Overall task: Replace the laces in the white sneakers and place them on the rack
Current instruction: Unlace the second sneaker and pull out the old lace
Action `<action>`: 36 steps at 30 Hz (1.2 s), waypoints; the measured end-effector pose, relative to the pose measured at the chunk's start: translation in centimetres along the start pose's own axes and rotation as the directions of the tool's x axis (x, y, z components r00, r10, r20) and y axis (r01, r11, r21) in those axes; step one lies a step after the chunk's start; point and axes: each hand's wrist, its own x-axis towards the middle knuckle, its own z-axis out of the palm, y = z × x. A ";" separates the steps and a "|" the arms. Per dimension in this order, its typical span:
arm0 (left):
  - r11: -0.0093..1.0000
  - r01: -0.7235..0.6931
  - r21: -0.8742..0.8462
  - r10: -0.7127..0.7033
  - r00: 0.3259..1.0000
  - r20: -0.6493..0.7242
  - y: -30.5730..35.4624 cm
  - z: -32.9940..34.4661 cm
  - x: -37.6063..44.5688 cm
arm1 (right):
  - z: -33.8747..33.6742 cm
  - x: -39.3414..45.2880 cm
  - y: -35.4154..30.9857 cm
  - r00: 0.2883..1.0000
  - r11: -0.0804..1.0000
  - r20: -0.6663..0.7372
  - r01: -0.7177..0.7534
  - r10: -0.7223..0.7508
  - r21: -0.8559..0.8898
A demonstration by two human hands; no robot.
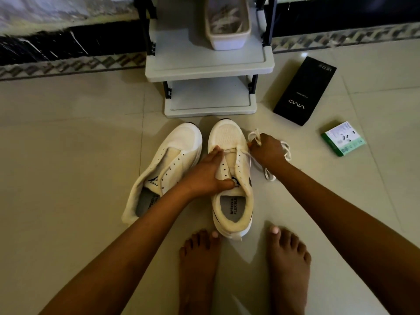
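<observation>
Lace [256,138] is limp and light (likely to slip), so we pinch its tip in our right hand [267,151]; beside that pinch, our left hand [204,176] grips the soft sneaker [229,176].

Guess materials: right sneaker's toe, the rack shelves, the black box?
Right sneaker toe: probably knit mesh, matte, with a visible perforated weave. Rack shelves: likely moulded plastic, smooth grey with rounded lips, on dark posts. Black box: looks like printed cardboard with sharp folded edges.
</observation>
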 end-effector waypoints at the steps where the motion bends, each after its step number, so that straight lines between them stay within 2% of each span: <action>1: 1.000 0.002 -0.001 -0.002 1.000 0.002 0.0 0.0 0.0 | 0.2 0.3 0.0 1.000 1.000 0.009 0.007 -0.007 -0.022; 7: 1.000 0.002 0.002 -0.002 1.000 0.013 0.0 -0.1 0.0 | 0.8 1.3 0.4 1.000 0.999 0.005 -0.029 0.029 -0.040; 12: 1.000 0.008 0.016 -0.008 1.000 0.021 0.1 -0.1 0.0 | 0.6 1.5 0.9 0.989 0.979 0.144 0.059 -0.031 -0.196; 13: 1.000 0.007 0.018 -0.007 1.000 0.021 0.2 -0.1 0.0 | 0.5 1.5 1.0 0.989 0.981 0.143 0.058 -0.032 -0.183; 15: 1.000 0.005 0.019 -0.005 1.000 0.021 0.2 -0.2 0.0 | -0.1 1.2 0.6 0.993 1.000 0.113 -0.013 0.011 0.021; 16: 1.000 0.002 0.021 -0.002 1.000 0.020 0.2 -0.2 0.0 | -0.8 1.0 0.1 0.996 0.977 0.081 -0.064 0.048 0.201; 18: 1.000 -0.005 0.024 0.005 1.000 0.019 0.0 -0.1 0.1 | -3.2 0.4 -1.5 0.995 0.841 0.037 -0.098 0.092 0.532; 19: 1.000 -0.006 0.023 0.005 1.000 0.017 0.0 -0.1 0.0 | -4.9 0.0 -2.4 0.996 0.776 0.023 -0.081 0.086 0.625; 21: 1.000 -0.009 0.014 0.009 1.000 0.015 -0.1 0.0 0.1 | -8.1 -1.1 -4.0 1.000 0.717 -0.023 0.006 0.015 0.697; 24: 1.000 -0.015 0.013 0.015 1.000 0.019 0.0 0.1 0.1 | -10.1 -2.6 -5.5 0.987 0.749 -0.099 0.162 -0.128 0.643; 26: 1.000 -0.015 0.008 0.015 1.000 0.018 0.0 0.1 0.1 | -10.0 -3.2 -6.0 0.969 0.811 -0.153 0.248 -0.196 0.530; 29: 1.000 -0.012 -0.017 0.012 1.000 0.019 0.0 0.1 0.0 | -10.3 -3.6 -5.9 0.954 0.898 -0.194 0.285 -0.230 0.335; 30: 1.000 -0.014 -0.020 0.014 1.000 0.020 -0.1 0.2 0.1 | -10.6 -3.7 -5.7 0.957 0.905 -0.188 0.273 -0.221 0.326; 32: 1.000 -0.015 -0.022 0.016 1.000 0.022 -0.2 0.2 0.1 | -11.9 -4.3 -5.5 0.979 0.843 -0.127 0.203 -0.160 0.499; 34: 1.000 -0.013 -0.028 0.014 1.000 0.027 -0.2 0.2 0.1 | -13.6 -5.3 -5.7 0.988 0.623 -0.038 0.125 -0.151 0.772; 35: 1.000 -0.012 -0.029 0.013 1.000 0.028 -0.2 0.2 0.1 | -14.2 -5.7 -5.9 0.986 0.532 -0.032 0.117 -0.166 0.838; 36: 1.000 -0.012 -0.029 0.012 1.000 0.027 -0.1 0.2 0.1 | -14.4 -6.0 -6.1 0.984 0.504 -0.051 0.132 -0.171 0.854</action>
